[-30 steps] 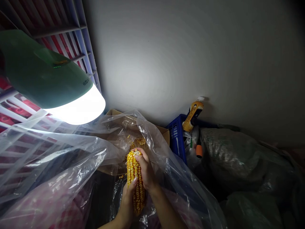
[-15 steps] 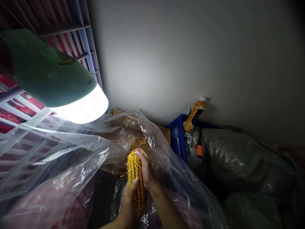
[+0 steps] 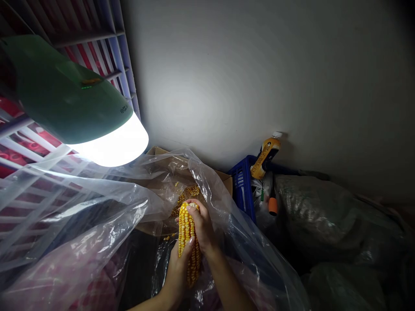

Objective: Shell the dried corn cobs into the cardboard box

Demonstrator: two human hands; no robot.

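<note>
A yellow ear of dried corn (image 3: 186, 231) stands nearly upright, gripped in both hands. My left hand (image 3: 179, 272) wraps its lower half from the left. My right hand (image 3: 201, 226) closes over its top end, with the fingers curled across the tip. Loose corn kernels (image 3: 183, 199) lie in a heap just beyond the cob, on a plastic liner inside a cardboard box (image 3: 162, 183). The cob's underside is hidden by my hands.
Clear plastic sheeting (image 3: 81, 216) billows around my arms on both sides. A green lamp (image 3: 68, 90) glows at upper left by a white rack (image 3: 113, 56). A blue crate (image 3: 242, 188), an orange-labelled bottle (image 3: 266, 157) and bulging sacks (image 3: 317, 211) stand along the wall at right.
The cob and both hands have shifted slightly to the right, and the view has drifted a little. My grip on the cob looks unchanged.
</note>
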